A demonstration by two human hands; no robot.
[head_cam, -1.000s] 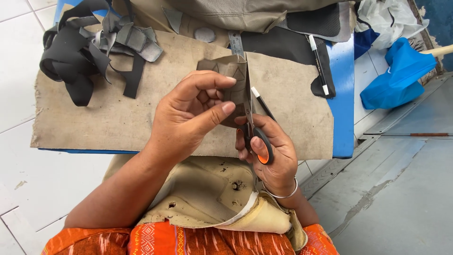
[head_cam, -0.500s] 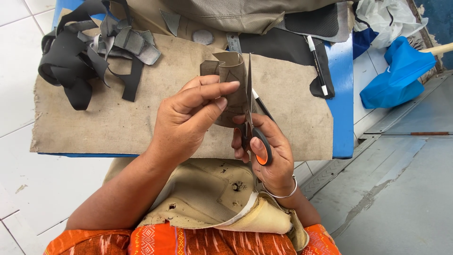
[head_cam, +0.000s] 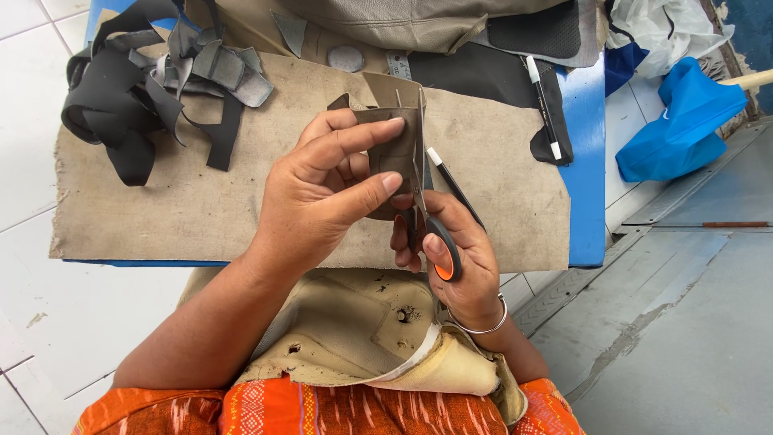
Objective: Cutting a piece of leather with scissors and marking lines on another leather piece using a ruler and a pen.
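Here, left hand (head_cam: 322, 201) grip pinching fabric piece (head_cam: 394, 133), right hand (head_cam: 455, 250) clamped on scissors (head_cam: 431, 221).

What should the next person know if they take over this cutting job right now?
Left hand: pinches the small taupe fabric piece upright between thumb and fingers.
Right hand: in the handles of the orange-and-black scissors, blades running up the piece's right edge.
Nearby on the tan board: pile of black and grey straps, black pen, another white-tipped pen.
Done: the cut is partway, judging by the blades' position.
Left: probably finishing the edge.
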